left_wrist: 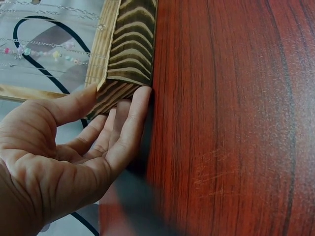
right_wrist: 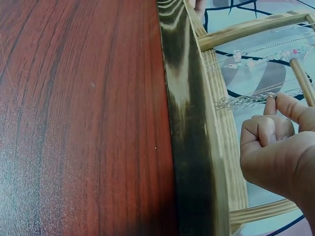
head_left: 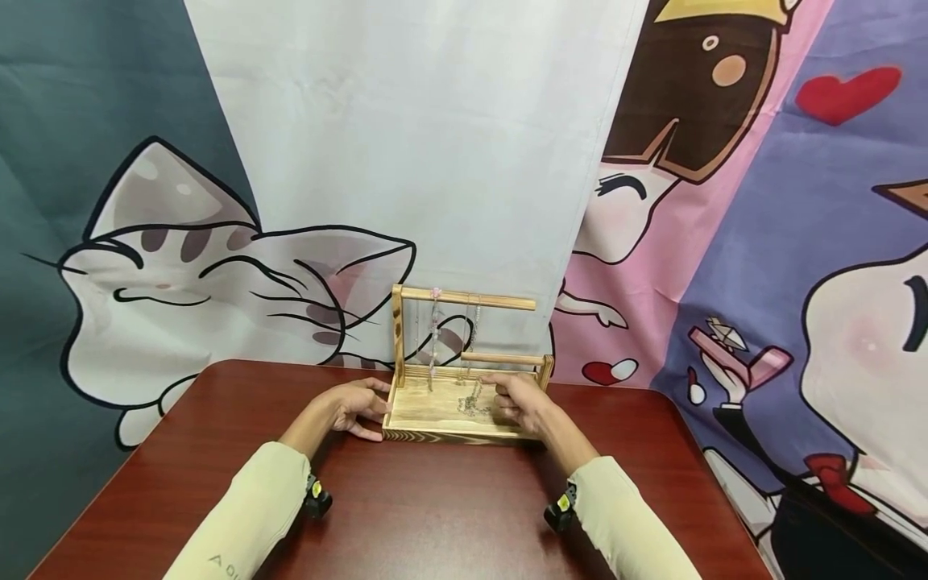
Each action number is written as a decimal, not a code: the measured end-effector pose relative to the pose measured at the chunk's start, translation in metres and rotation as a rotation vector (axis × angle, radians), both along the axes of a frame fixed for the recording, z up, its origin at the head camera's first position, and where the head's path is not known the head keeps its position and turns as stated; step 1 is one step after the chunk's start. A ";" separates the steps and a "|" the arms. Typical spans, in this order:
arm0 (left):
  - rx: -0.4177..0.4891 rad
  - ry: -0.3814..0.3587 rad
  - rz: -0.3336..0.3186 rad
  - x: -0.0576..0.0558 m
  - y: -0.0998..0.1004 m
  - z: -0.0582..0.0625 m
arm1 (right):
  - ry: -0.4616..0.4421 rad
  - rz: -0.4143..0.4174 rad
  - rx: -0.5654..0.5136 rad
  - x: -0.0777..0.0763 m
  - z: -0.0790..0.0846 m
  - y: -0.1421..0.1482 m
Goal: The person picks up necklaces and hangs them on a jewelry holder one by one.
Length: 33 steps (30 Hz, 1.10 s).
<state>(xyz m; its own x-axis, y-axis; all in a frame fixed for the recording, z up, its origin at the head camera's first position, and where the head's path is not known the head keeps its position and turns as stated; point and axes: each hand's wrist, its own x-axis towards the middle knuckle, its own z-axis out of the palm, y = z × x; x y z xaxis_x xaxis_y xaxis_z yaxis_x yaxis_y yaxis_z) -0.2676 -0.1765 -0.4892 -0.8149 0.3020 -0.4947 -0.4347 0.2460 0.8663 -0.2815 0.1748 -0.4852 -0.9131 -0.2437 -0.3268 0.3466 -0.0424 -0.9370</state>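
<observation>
A wooden jewelry stand [head_left: 420, 415] has a shallow tray, a long upper bar [head_left: 500, 302] and a shorter lower bar [head_left: 507, 359]. My left hand [head_left: 355, 407] holds the tray's left end; in the left wrist view the thumb lies at the rim and the fingers [left_wrist: 135, 110] against the end wall. Over the tray's right half, my right hand [head_left: 518, 399] pinches a silver chain [right_wrist: 241, 102] between thumb and forefinger. The chain hangs from the fingertips, its lower part bunched on the tray floor. A pastel beaded necklace [head_left: 434, 330] and several thin chains [head_left: 476, 322] hang from the upper bar.
The stand is at the back of a reddish-brown wooden table [head_left: 449, 499]. Close behind it hangs a cartoon-printed cloth [head_left: 435, 161]. Each forearm wears a pale sleeve [head_left: 246, 507] with a small black wrist camera [head_left: 316, 498].
</observation>
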 end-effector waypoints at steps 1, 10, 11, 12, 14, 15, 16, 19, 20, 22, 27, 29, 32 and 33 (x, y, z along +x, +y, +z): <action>0.001 -0.002 0.002 0.000 0.000 0.000 | 0.005 -0.002 0.003 0.000 0.001 0.000; 0.003 -0.003 -0.004 -0.001 -0.001 0.000 | 0.050 -0.071 -0.068 0.006 0.015 -0.001; 0.003 -0.002 -0.002 -0.001 -0.001 0.000 | 0.057 -0.080 -0.089 0.007 0.015 -0.002; 0.002 0.003 -0.004 -0.001 -0.001 0.000 | 0.064 -0.088 -0.102 0.007 0.016 -0.002; 0.003 0.007 -0.007 -0.001 -0.001 0.000 | 0.076 -0.101 -0.128 0.009 0.017 -0.003; 0.004 0.006 -0.007 0.000 -0.001 0.000 | 0.082 -0.105 -0.136 0.011 0.018 -0.004; 0.005 0.006 -0.007 0.000 -0.001 0.001 | 0.090 -0.106 -0.142 0.012 0.018 -0.004; 0.007 0.005 -0.008 0.001 -0.001 0.001 | 0.110 -0.106 -0.155 0.016 0.020 -0.005; 0.008 0.003 -0.005 0.001 -0.001 0.001 | 0.119 -0.104 -0.155 0.018 0.020 -0.005; 0.009 0.001 -0.003 0.001 -0.001 0.000 | 0.132 -0.105 -0.160 0.021 0.021 -0.004; 0.009 0.001 -0.001 0.001 -0.001 0.001 | 0.170 -0.118 -0.176 0.029 0.028 -0.003; 0.008 0.002 -0.004 0.001 0.000 0.001 | 0.191 -0.128 -0.181 0.033 0.032 -0.003; 0.004 0.002 -0.006 0.001 0.000 0.000 | 0.218 -0.138 -0.182 0.036 0.039 -0.001; 0.003 0.001 -0.006 0.001 0.000 0.000 | 0.227 -0.142 -0.181 0.036 0.041 0.000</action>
